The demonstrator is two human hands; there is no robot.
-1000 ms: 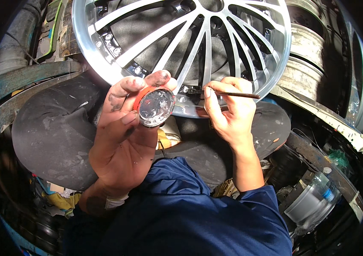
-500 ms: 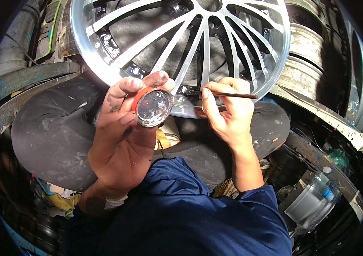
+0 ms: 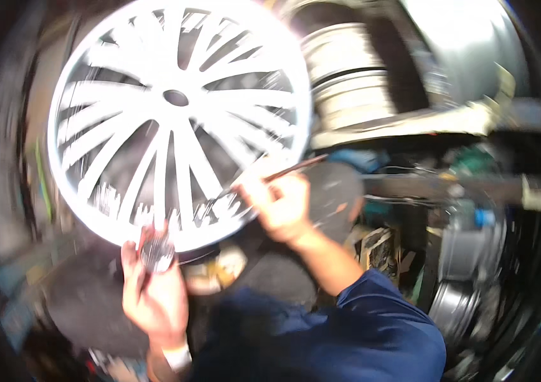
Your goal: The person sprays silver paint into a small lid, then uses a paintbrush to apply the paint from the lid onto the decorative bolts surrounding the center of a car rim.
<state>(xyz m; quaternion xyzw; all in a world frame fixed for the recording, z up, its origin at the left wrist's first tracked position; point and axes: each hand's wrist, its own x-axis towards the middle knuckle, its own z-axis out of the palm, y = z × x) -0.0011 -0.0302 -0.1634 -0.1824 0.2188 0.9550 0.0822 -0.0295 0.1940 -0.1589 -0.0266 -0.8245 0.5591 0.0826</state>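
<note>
A large silver alloy wheel point(image 3: 148, 83) with many spokes faces up in front of me, blurred by motion. Below its near rim, my left hand point(image 3: 162, 305) is closed on a small round cap point(image 3: 158, 253) whose inside is smeared with dark, glossy paint. My right hand point(image 3: 283, 204) pinches a thin, dark-handled paintbrush point(image 3: 299, 166). The brush's tip end reaches over the lower right spokes near the rim; blur hides whether it touches the wheel.
Stacked pale wheel rims point(image 3: 350, 99) stand at the back right, with a large silver rim point(image 3: 474, 51) beyond them. A clear plastic bottle point(image 3: 464, 213) and another metal rim point(image 3: 455, 305) lie at right. A yellowish cloth point(image 3: 229, 266) sits between my legs.
The whole view has swung, showing more of the wheel and shifting it left. My left hand with the cap now appears lower and farther left; the right hand still holds the brush.
</note>
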